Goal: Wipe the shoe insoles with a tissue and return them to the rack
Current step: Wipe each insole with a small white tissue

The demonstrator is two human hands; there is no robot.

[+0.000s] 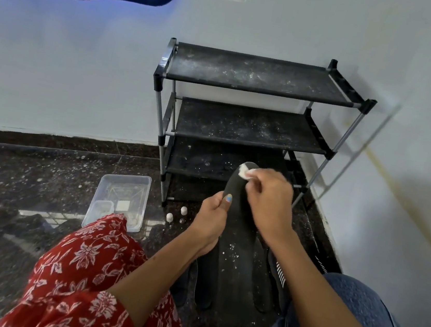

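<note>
A long black insole (236, 247), speckled with white crumbs, is held up in front of the rack. My left hand (211, 220) grips its left edge, thumb on top. My right hand (267, 197) pinches a small white tissue (244, 171) and presses it on the insole's far tip. More dark insoles (205, 284) lie on the floor under the held one, partly hidden by it. The black three-shelf shoe rack (255, 73) stands against the wall, its dusty shelves bare.
A clear plastic tray (124, 193) with small items sits on the dark speckled floor left of the rack. Two small white caps (177, 213) lie beside it. A dark shoe (276, 274) with white stripes is at the right. A white wall runs close on the right.
</note>
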